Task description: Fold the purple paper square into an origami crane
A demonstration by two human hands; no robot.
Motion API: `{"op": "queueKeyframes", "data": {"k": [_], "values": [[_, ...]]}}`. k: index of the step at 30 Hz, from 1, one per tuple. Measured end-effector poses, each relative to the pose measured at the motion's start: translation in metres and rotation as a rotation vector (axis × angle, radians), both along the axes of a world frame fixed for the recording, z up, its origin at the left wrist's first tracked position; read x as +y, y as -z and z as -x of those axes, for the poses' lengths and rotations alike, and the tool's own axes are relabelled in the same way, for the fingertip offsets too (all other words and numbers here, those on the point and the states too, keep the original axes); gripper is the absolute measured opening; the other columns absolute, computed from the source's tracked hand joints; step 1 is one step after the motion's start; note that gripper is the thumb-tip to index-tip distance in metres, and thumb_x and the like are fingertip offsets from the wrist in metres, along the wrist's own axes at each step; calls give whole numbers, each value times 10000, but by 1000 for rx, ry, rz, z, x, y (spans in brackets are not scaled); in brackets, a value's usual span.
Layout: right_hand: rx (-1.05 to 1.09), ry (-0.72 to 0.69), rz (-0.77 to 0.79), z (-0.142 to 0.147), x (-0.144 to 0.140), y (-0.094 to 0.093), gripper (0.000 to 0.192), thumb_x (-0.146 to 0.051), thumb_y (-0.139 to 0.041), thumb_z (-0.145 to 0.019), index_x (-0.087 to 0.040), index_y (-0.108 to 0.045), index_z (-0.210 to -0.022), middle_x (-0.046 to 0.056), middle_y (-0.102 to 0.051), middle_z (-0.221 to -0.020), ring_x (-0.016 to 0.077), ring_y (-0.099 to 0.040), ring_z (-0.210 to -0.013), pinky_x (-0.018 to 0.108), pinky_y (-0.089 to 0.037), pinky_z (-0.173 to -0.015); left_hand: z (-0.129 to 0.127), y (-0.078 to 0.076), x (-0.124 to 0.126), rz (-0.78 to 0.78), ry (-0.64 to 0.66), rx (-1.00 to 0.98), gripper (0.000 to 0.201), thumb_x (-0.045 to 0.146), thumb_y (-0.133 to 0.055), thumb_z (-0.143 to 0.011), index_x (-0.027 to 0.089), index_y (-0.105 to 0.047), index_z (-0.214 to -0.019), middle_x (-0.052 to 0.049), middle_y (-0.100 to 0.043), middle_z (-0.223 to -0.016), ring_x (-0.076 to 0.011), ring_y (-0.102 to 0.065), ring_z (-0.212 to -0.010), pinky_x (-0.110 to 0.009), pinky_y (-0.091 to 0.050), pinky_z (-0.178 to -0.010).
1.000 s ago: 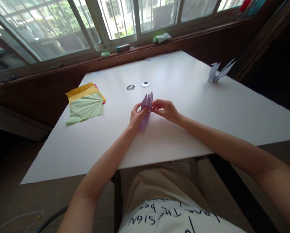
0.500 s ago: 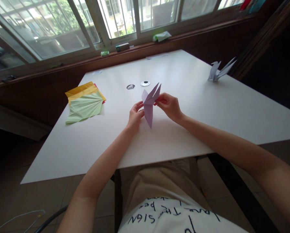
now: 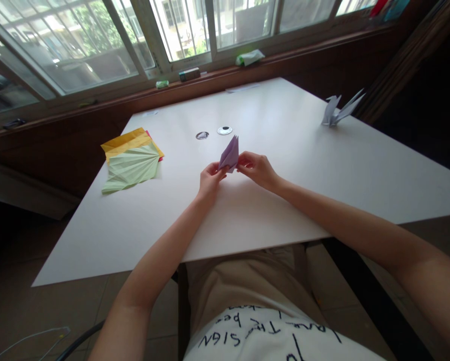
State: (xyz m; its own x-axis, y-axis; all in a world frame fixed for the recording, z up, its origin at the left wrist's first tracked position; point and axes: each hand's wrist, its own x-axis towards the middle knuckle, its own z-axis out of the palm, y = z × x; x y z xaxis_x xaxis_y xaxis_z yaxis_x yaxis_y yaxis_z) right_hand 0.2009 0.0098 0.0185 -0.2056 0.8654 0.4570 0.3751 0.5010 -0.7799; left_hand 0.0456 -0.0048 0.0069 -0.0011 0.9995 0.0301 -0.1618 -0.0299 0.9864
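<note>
A folded piece of purple origami paper (image 3: 230, 153) is held just above the white table, its points facing up and away from me. My left hand (image 3: 210, 179) pinches its lower left side between thumb and fingers. On the other side, my right hand (image 3: 258, 169) has its fingertips closed on the lower right edge of the paper. The fingers partly cover the bottom of the folded form. Beyond the hands, two small round discs lie on the table: a silver-rimmed one (image 3: 225, 131) with a dark centre and a greyish one (image 3: 202, 136).
On the left of the white table (image 3: 142, 225) lie a pleated pale green paper (image 3: 132, 170) and yellow paper (image 3: 125, 140), with a red edge showing beneath. A finished white paper crane (image 3: 333, 114) stands at the far right. Small packets (image 3: 249, 57) rest on the windowsill.
The long purple flap that pointed down toward me is now folded up against the rest. Both hands have come slightly lower and nearer to me.
</note>
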Motion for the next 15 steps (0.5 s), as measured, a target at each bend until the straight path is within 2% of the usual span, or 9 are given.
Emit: {"op": "queueKeyframes", "data": {"k": [3, 10, 15], "values": [[-71, 3, 2, 0, 2, 3, 106, -262, -573, -731, -168, -618, -752, 24, -647, -723, 132, -589, -667, 265, -472, -612, 1, 1, 3, 16, -57, -46, 242, 333, -704, -610, 182, -609, -773, 8, -615, -769, -119, -579, -792, -287, -439, -799], [-163, -18, 41, -1, 1, 4, 154, -290, -555, -742, -161, -627, -695, 9, -641, -671, 109, -550, -608, 241, -416, -595, 0, 0, 2, 27, -66, -95, 226, 309, -699, -627, 178, -586, -772, 4, -610, -811, -106, -576, -798, -286, -451, -820], [-172, -86, 60, -1, 0, 5, 204, -325, -539, -763, -157, -648, -727, 20, -662, -705, 111, -555, -623, 240, -405, -606, 0, 0, 2, 31, 0, -75, 227, 329, -688, -642, 184, -617, -802, -9, -643, -846, -130, -592, -837, -301, -446, -833]]}}
